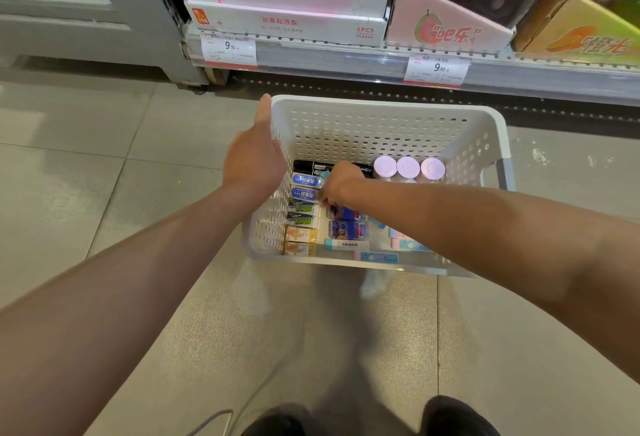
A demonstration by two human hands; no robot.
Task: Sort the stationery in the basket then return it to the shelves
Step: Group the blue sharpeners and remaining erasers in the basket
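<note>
Head view: right grip (337, 186) among erasers (304, 208).

The basket (384, 124) is sitting on the floor (86, 193) in front of the shelf (346, 65). Boxes (287, 16) are standing on the shelf above it. Inside the basket, a column of erasers (303, 217) is lying along the left wall. Three round-capped bottles (408, 168) are standing in a row at the far wall. Markers (308, 167) are lying left of the bottles. The left hand (254, 162) is resting against the basket's left wall from outside. The right hand (341, 184) is reaching inside, just beside the erasers.
</note>
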